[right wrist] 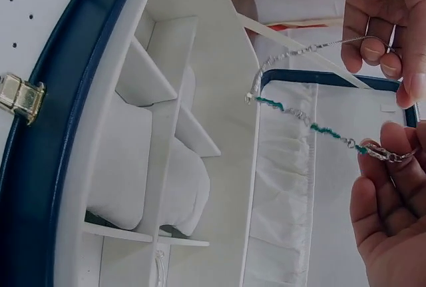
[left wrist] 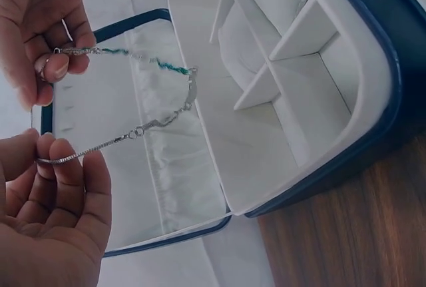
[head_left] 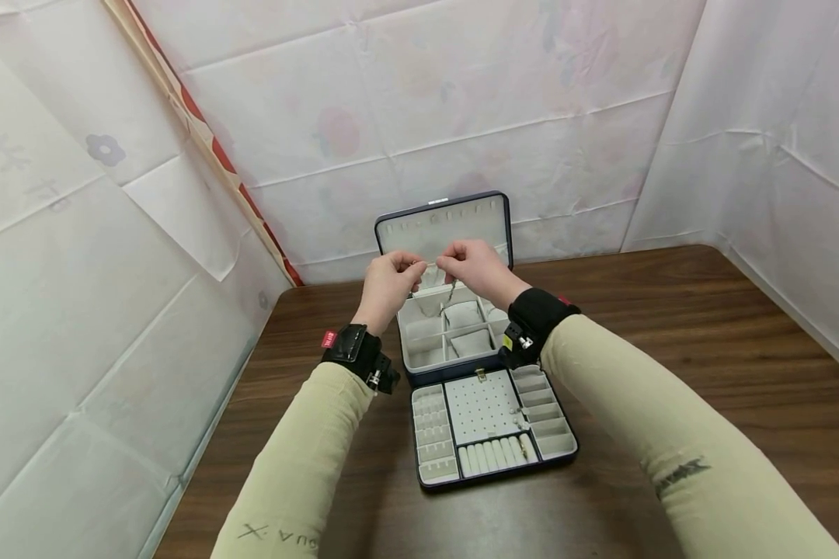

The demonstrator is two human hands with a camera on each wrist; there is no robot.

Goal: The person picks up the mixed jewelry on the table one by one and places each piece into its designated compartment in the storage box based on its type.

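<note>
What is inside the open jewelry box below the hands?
The jewelry box shows white dividers and pale cushions. The left hand and right hand, holding a chain, cover its rear compartments.

Shiny metal chain [left wrist: 143,127] with green beads; box [head_left: 454,326] lined in matt pale cloth, glossy navy shell, brass clasp [right wrist: 20,97]; dark wood-grain table [head_left: 671,326].

Both hands [head_left: 433,272] over open jewelry box [head_left: 454,326]

Dark brown wooden worktop [head_left: 671,341] under me, white sheeting [head_left: 461,101] draped all round, and a lifted-out navy jewellery tray [head_left: 492,423] lying nearest me.
</note>
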